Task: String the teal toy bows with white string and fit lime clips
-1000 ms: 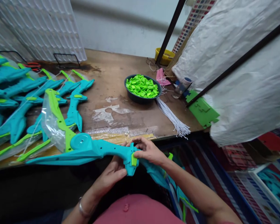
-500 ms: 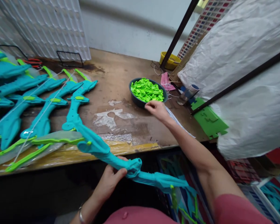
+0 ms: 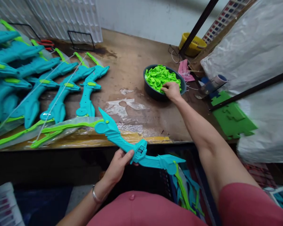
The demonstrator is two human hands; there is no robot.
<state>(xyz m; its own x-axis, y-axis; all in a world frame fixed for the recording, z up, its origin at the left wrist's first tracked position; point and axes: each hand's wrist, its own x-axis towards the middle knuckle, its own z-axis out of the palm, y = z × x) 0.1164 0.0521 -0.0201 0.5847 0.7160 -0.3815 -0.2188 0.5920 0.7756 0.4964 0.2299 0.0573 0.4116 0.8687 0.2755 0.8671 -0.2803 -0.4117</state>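
Observation:
My left hand (image 3: 118,164) is closed around the middle of a turquoise toy bow (image 3: 124,143), thumb on top beside a dark rectangular recess in its centre. Lime-green limbs with clear film extend from both ends of the bow; the left one lies over the table edge. At the near rim of a dark round bowl (image 3: 152,94), my right hand (image 3: 172,91) has its fingers pinched together against the small bright-green plastic pieces (image 3: 159,78) heaped inside. Whether a piece is between those fingertips is hidden.
Several similar turquoise bows (image 3: 58,100) lie overlapping on the left of the table (image 3: 124,56). Red-handled scissors (image 3: 46,43) and a black wire stand (image 3: 81,40) are behind them. A yellow basket (image 3: 192,44), pink cloth (image 3: 185,70) and green foam mat (image 3: 233,117) are at right.
My right hand has moved from the bowl's outer near side in over the green pieces. The bow has turned in my left hand, so its recessed centre faces up. The view has shifted.

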